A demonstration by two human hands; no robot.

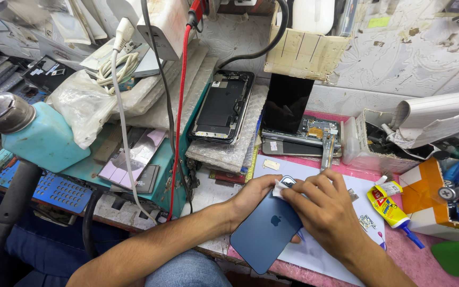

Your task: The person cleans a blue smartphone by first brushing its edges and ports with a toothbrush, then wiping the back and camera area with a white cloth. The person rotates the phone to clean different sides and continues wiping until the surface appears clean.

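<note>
The blue phone back [265,233] is clamped by the left hand [252,197], its long axis slanting up toward the right hand [322,212], whose fingers [293,192] are pinched together on a white wipe [279,188] at its top corner.

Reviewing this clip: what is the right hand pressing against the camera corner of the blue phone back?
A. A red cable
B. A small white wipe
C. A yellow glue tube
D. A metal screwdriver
B: the right hand presses a small white wipe onto the blue phone back, which the left hand steadies; the yellow glue tube lies untouched on the pink mat.
</note>
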